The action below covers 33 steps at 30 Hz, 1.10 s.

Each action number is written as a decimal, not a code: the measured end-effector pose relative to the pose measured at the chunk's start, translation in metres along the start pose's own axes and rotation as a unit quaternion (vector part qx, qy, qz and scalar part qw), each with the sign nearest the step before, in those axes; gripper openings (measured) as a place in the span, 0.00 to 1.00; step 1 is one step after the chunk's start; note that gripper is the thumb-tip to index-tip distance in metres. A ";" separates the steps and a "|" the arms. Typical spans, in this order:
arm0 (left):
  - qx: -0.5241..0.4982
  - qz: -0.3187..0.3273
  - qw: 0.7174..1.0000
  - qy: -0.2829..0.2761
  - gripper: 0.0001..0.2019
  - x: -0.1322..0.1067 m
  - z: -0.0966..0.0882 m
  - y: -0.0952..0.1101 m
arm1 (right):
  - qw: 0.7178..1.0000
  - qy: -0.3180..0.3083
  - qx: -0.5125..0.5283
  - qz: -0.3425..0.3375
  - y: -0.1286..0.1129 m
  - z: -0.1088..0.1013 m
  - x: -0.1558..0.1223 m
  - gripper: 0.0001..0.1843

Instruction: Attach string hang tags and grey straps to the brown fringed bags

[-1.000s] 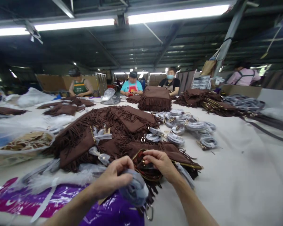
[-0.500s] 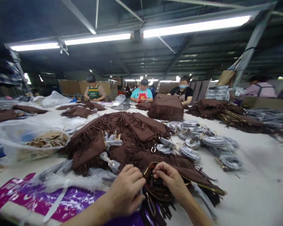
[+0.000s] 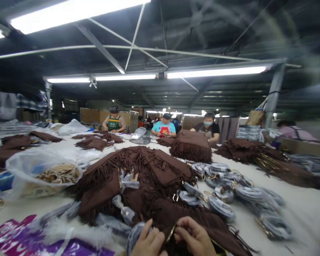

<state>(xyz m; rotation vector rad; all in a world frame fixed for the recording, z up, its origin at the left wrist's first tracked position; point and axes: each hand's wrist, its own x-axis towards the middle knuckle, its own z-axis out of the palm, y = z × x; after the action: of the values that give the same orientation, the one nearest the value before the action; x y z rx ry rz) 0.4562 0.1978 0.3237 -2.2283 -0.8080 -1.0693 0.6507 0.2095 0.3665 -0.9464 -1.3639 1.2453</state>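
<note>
At the bottom edge, my right hand (image 3: 196, 236) pinches the gold-trimmed rim of a brown fringed bag (image 3: 192, 213), whose lower part is cut off by the frame. My left hand (image 3: 150, 241) is just left of that rim, its fingers curled against a coiled grey strap in plastic wrap (image 3: 134, 236). The palm side of the left hand is hidden. Behind both hands rises a heap of brown fringed bags (image 3: 138, 160), with a plastic-wrapped metal fitting (image 3: 126, 213) on its near side.
Coiled wrapped straps with gold clips (image 3: 221, 209) lie to the right. On the left are a clear plastic bag of beige cords (image 3: 18, 170) and purple printed plastic (image 3: 24, 238). Across the white table (image 3: 306, 213) several people sit near a stacked brown pile (image 3: 190, 145).
The view has tilted up, so my hands appear lower. A coiled wrapped strap now shows at my left hand. My right hand has moved from inside the bag's opening to its rim.
</note>
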 end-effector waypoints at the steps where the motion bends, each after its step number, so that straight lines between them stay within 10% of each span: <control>1: -0.045 -0.016 0.997 -0.056 0.09 0.008 -0.015 -0.001 | 1.000 0.005 -0.014 -0.012 -0.006 0.001 -0.004 0.18; 5: -0.184 -0.188 0.947 -0.184 0.09 0.065 -0.062 -0.024 | 0.998 0.012 -0.054 -0.026 -0.017 0.001 -0.008 0.17; 10: -0.227 -0.299 0.914 -0.151 0.10 0.125 -0.060 -0.026 | 0.999 -0.036 -0.025 -0.013 -0.007 -0.003 -0.001 0.23; 19: -0.154 -0.238 0.925 -0.252 0.27 0.099 -0.010 0.004 | 0.998 0.032 0.042 0.043 -0.020 0.003 -0.005 0.29; 33: -0.173 -0.137 0.965 -0.142 0.36 0.093 -0.009 0.011 | 0.990 0.034 0.126 0.052 -0.024 0.004 -0.007 0.29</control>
<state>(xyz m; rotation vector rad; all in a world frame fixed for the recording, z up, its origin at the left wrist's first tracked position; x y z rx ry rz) 0.5067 0.2105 0.4026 -2.6656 -1.1545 -1.0965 0.6499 0.1978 0.3886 -0.8814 -1.0860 1.4132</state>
